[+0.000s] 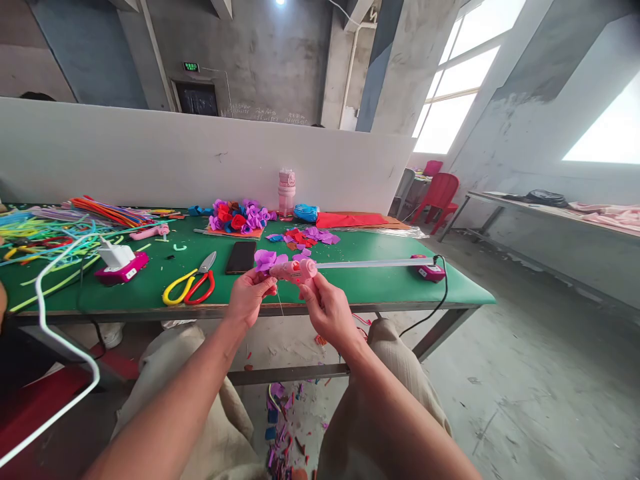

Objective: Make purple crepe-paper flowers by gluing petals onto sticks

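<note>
My right hand [327,308] grips a pink glue gun [296,270] by its handle, with a long clear glue stick [373,264] sticking out of its back to the right. The gun's nozzle points left at a purple paper flower [267,259], which my left hand [249,295] pinches from below. Both hands are held together just in front of the near edge of the green table [380,283]. A thin thread of glue hangs down between the hands.
On the table lie yellow and red scissors [190,283], a black phone [241,257], a white charger on a pink base [120,263], coloured pipe cleaners [60,223], finished paper flowers [237,217], a pink bottle [286,192] and a power strip [429,269]. Paper scraps litter the floor.
</note>
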The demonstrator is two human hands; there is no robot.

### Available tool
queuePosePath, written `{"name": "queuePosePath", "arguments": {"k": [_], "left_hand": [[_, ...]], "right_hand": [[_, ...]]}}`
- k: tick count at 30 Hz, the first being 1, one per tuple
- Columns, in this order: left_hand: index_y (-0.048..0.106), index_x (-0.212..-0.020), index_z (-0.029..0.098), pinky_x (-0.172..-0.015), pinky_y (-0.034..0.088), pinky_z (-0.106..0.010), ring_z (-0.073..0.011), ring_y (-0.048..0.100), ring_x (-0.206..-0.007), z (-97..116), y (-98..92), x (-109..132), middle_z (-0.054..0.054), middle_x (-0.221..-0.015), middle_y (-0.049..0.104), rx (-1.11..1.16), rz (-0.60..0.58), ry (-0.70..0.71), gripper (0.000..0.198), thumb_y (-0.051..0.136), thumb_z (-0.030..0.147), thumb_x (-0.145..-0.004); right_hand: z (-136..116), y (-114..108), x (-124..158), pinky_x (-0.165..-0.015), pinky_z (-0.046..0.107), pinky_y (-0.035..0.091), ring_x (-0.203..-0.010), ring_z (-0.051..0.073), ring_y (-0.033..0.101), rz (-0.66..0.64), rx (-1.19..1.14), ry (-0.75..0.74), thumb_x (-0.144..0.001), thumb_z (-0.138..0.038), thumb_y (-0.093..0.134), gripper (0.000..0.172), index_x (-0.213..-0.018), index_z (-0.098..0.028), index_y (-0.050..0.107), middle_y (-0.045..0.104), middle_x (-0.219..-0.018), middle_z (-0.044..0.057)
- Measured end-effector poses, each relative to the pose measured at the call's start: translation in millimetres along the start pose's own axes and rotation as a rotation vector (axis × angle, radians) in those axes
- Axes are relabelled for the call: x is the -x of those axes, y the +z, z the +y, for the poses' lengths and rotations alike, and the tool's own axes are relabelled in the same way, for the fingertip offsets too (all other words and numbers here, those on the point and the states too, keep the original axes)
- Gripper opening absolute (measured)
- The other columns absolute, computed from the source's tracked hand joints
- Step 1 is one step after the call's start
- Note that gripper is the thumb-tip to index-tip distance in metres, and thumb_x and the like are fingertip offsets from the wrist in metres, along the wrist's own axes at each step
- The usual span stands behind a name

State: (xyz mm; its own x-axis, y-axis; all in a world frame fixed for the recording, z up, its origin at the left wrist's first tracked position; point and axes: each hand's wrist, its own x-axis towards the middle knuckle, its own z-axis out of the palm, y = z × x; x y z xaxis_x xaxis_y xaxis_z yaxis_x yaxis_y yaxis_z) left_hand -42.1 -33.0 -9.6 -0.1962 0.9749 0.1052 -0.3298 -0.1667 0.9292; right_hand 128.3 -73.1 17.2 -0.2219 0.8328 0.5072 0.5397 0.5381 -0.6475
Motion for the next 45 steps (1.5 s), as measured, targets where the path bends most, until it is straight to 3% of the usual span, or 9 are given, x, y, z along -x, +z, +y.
{"name": "queuePosePath", "arguments": {"k": [45], "left_hand": [[0.063,-0.07,0.014,-0.051,0.039,-0.024,-0.0074,0.05,-0.048,-0.3,2.8,3.0,0.004,-0.055,0.059,-0.021,-0.004,-0.036,0.025,0.077,0.022,-0.051]], "right_hand": [[1.4,-4.6,-1.9,-0.052,0.023,0.025,-0.05,0.011,0.034,-0.025,-0.062,0.037,-0.091,-0.038,0.037,0.026,-0.076,-0.019,0.048,0.047,-0.06,-0.002]]}}
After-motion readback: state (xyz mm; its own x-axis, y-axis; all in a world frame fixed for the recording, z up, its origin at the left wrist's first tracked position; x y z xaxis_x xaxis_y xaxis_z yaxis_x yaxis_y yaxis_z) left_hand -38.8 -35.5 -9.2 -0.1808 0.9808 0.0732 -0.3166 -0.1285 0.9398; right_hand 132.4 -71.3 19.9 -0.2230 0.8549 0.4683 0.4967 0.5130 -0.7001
